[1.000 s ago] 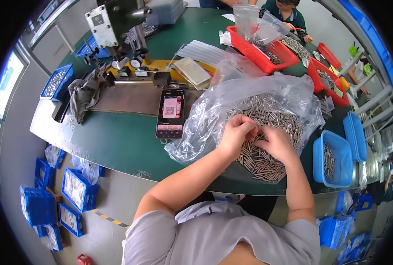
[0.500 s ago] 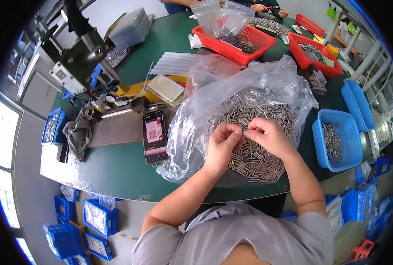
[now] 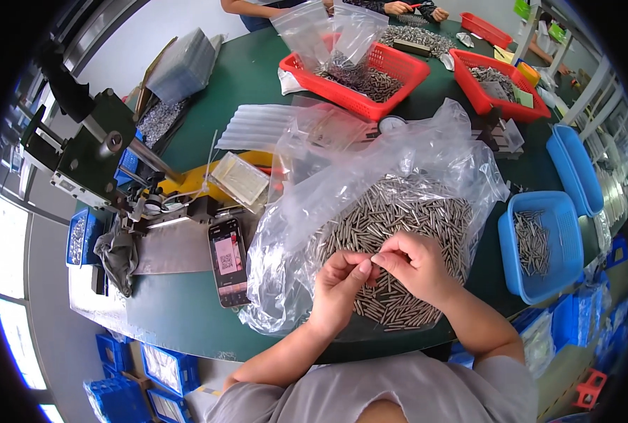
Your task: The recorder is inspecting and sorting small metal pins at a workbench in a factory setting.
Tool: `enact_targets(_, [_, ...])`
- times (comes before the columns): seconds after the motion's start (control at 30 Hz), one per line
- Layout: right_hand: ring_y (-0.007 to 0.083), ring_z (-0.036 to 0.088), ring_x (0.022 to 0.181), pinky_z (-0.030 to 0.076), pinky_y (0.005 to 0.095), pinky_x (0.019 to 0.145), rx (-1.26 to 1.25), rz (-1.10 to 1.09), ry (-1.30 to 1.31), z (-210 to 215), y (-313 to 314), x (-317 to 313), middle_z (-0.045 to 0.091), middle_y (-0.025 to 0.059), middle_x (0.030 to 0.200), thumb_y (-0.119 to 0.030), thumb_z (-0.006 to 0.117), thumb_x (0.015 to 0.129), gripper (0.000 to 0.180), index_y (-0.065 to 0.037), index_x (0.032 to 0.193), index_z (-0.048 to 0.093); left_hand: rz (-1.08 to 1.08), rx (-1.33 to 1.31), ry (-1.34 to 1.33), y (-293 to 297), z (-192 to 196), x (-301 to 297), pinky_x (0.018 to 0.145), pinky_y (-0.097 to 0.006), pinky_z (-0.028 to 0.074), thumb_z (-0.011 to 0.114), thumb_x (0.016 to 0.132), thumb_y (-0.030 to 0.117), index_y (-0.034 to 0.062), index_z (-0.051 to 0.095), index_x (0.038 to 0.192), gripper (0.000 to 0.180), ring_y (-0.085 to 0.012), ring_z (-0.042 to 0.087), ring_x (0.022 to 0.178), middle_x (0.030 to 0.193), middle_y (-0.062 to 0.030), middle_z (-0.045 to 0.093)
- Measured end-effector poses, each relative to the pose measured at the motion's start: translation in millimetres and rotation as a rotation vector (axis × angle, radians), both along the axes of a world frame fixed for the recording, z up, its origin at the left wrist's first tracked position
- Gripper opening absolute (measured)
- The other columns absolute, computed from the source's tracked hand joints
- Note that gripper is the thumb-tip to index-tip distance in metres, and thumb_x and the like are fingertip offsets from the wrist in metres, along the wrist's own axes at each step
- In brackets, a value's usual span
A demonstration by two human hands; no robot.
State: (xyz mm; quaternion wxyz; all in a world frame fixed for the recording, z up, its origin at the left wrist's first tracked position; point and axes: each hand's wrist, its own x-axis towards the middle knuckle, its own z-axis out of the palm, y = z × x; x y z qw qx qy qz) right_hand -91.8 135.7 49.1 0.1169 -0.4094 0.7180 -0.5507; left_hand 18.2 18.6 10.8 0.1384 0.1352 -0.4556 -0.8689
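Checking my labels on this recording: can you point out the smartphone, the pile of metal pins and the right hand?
Smartphone [image 3: 228,263]: head view, on its screen.
Pile of metal pins [image 3: 400,211]: head view, on pins just above the fingers.
Right hand [image 3: 418,271]: head view, on its back.

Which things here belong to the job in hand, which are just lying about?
In use, apparently:
left hand and right hand, fingertips together
metal pins below them
clear plastic bag
possibly the blue tub

Likely lying about:
phone
grey cloth
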Motion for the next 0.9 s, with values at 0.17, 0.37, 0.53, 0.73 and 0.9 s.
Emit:
enact_targets(0.17, [0.0127,0.062,0.055,0.046,0.0229,0.048,-0.056,0.036,-0.016,-2.0,-6.9,1.9,0.061,0.007,0.062,-0.005,0.065,0.08,0.012,-0.001,0.074,0.056,-0.006,-0.009,-0.009,-3.0,1.5,0.0,0.069,-0.025,0.047,0.054,0.089,0.006,-0.0019,0.056,0.095,0.01,-0.0113,0.056,0.075,0.084,-0.0066,0.061])
enact_targets(0.37, [0.0079,0.056,0.057,0.044,0.0209,0.053,0.009,-0.014,-0.001,-2.3,-2.3,0.2,0.059,0.0037,0.065,0.0,0.062,0.08,0.008,0.0,0.075,0.055,-0.081,0.149,0.045,-2.3,-1.7,-7.1,0.069,-0.025,0.048,0.055,0.088,0.007,-0.0014,0.055,0.093,0.009,-0.0126,0.057,0.076,0.083,-0.0077,0.061])
enact_targets(0.53, [0.0082,0.048,0.057,0.039,0.0224,0.053,0.026,-0.065,-0.033,-19.7,-2.1,0.9,0.055,0.0016,0.063,-0.009,0.066,0.08,0.015,-0.002,0.073,0.054,-0.098,0.169,0.067,-6.7,0.3,-3.7,0.067,-0.024,0.047,0.056,0.088,0.009,-0.0013,0.055,0.093,0.011,-0.0108,0.056,0.073,0.082,-0.0064,0.06])
enact_targets(0.73, [0.0156,0.047,0.051,0.037,0.026,0.049,0.044,-0.009,0.274,-14.4,-5.9,8.2,0.052,0.0057,0.061,-0.014,0.065,0.081,0.021,-0.001,0.07,0.052,-0.02,0.182,0.096,-6.3,-2.2,-2.4,0.064,-0.023,0.048,0.058,0.087,0.009,-0.0005,0.053,0.092,0.012,-0.0099,0.056,0.07,0.079,-0.0044,0.059])
enact_targets(0.9, [0.0176,0.046,0.049,0.034,0.0292,0.047,0.07,0.03,0.335,-13.1,-3.8,8.3,0.048,0.0061,0.057,-0.018,0.064,0.082,0.027,-0.001,0.067,0.05,-0.125,0.177,0.05,-12.1,0.5,-3.4,0.062,-0.025,0.05,0.058,0.086,0.006,0.0002,0.054,0.088,0.007,-0.0121,0.059,0.07,0.079,-0.0064,0.061])
